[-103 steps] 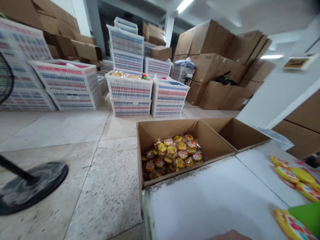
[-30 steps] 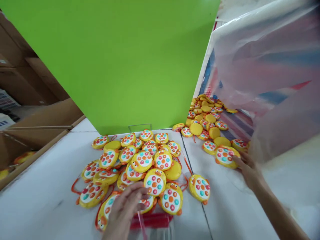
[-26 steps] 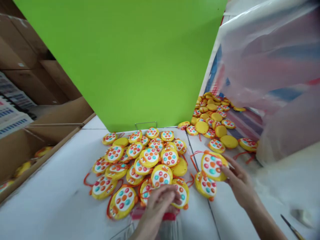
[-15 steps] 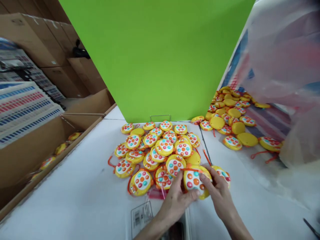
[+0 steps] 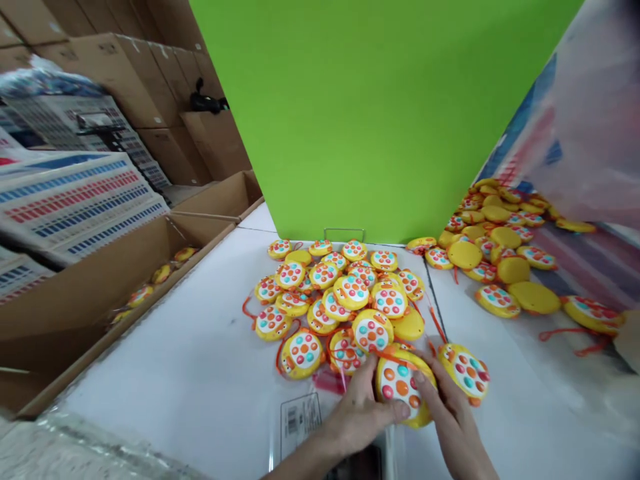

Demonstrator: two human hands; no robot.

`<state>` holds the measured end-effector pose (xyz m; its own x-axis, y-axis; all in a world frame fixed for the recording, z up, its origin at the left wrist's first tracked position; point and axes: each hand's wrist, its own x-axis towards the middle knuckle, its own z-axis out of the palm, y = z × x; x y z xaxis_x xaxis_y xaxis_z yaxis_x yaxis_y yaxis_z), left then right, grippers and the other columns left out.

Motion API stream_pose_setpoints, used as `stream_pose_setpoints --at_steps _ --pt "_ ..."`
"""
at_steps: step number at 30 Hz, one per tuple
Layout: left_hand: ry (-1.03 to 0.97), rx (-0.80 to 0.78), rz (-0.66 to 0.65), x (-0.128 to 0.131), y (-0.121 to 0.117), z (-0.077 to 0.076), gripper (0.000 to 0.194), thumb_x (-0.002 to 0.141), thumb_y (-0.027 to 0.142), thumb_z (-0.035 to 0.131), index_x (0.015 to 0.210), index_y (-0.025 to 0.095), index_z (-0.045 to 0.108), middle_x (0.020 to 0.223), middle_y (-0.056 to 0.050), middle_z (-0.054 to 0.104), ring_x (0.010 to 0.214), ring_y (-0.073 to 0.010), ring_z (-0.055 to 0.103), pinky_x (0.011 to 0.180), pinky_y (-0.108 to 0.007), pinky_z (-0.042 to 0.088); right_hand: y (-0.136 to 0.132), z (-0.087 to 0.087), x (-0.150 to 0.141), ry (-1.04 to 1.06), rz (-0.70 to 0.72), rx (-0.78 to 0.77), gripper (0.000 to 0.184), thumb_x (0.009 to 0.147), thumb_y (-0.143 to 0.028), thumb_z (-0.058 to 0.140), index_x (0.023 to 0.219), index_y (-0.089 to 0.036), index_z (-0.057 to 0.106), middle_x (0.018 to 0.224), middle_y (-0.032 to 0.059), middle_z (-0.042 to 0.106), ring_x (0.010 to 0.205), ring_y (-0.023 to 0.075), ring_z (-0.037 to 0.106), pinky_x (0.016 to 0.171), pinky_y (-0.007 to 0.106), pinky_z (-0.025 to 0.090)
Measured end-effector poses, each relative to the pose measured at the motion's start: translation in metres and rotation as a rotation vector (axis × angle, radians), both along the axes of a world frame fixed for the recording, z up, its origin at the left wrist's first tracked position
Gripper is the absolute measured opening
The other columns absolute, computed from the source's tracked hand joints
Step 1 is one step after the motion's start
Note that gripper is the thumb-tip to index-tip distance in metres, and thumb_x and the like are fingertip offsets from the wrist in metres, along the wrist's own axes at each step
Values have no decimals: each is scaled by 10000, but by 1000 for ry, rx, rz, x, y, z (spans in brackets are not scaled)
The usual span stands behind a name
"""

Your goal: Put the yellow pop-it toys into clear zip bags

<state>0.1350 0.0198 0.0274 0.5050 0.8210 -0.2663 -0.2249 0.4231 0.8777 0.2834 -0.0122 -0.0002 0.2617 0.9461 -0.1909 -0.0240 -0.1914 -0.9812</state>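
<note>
A round yellow duck-shaped toy (image 5: 403, 385) with coloured buttons on a white face is gripped between my two hands. My left hand (image 5: 367, 400) holds its left edge, the thumb lying on the buttons. On the opposite edge, my right hand (image 5: 447, 400) presses its thumb near the top right buttons. An orange strap crosses the toy's upper part. Just beyond lies a pile of similar toys (image 5: 351, 291), some face down. One more button toy (image 5: 466, 371) rests right beside my right hand. Beneath my wrists is a clear plastic container with a printed label (image 5: 300, 421).
A tall green panel (image 5: 370, 120) stands behind the pile. More yellow toys (image 5: 534, 297) spill across striped sheeting at the right, near translucent plastic (image 5: 605, 153). Along the left, an open cardboard box (image 5: 120, 263) contains several toys. Stacked cartons (image 5: 120, 73) fill the back left.
The view has swung left, so the scene sits further right. Both hands still hold the same toy, now slightly lower in the picture. The toy beside my right hand shows more fully.
</note>
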Motion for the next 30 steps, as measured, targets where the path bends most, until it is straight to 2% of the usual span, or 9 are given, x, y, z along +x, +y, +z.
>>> stream_pose_setpoints --at_steps 6,10,14,17,19,22,25,27,30 --pt "-51 -74 25 -6 -8 -8 531 637 236 726 1128 178 531 1001 -74 623 903 -223 588 772 -319 484 -2 1 -12 26 -18 -12 451 776 -465 583 1140 -199 559 1154 59 624 1058 253 570 831 302 512" --pt "-23 -70 111 -7 -10 -11 617 650 259 729 1209 178 480 1162 -103 578 1021 -248 555 847 -323 469 0 2 -19 46 -20 22 491 773 -456 594 1186 -197 540 1216 62 587 1108 252 540 872 322 497" --pt "89 13 17 -15 -12 -6 585 734 345 655 1254 184 443 1178 -113 575 959 -245 595 786 -333 510 -4 -2 -20 129 -30 60 476 767 -489 590 1137 -191 571 1176 67 615 1095 248 550 876 311 489" --pt "312 224 -19 -43 -16 -16 482 782 409 581 1206 196 499 1073 -99 628 964 -244 602 819 -343 511 -15 -12 -4 116 -175 -4 549 715 -546 614 1110 -166 577 1090 73 657 973 249 613 769 286 525" --pt "604 466 94 -74 -21 -31 392 795 401 562 1146 226 554 1109 -76 619 1045 -241 567 924 -356 459 -30 -22 16 71 -304 -70 615 676 -570 632 1114 -144 563 944 63 697 819 235 646 659 270 532" --pt "986 716 261 -123 -35 -59 394 810 370 535 1177 227 529 1258 -76 525 1188 -260 459 1017 -414 374 -60 -38 55 -61 -349 -163 688 645 -591 635 1157 -144 531 828 46 688 715 223 630 597 271 513" --pt "1220 833 289 -153 -57 -82 500 826 364 504 1275 160 421 1360 -139 398 1279 -293 334 1032 -483 334 -81 -45 88 -295 -371 -283 759 664 -632 561 1229 -131 486 1023 127 632 831 297 609 688 385 511" --pt "1311 847 272 -156 -70 -91 551 837 367 488 1314 127 351 1385 -174 345 1310 -305 269 1030 -505 325 -85 -45 99 -610 -394 -292 806 676 -651 507 1263 -101 460 1190 192 535 970 382 548 779 503 467" --pt "1332 848 227 -138 -81 -97 581 857 358 466 1349 118 269 1410 -187 295 1333 -296 214 1039 -498 313 -80 -43 90 -958 -318 -75 683 760 -576 464 1285 -141 437 1303 171 448 1144 392 434 899 552 392"
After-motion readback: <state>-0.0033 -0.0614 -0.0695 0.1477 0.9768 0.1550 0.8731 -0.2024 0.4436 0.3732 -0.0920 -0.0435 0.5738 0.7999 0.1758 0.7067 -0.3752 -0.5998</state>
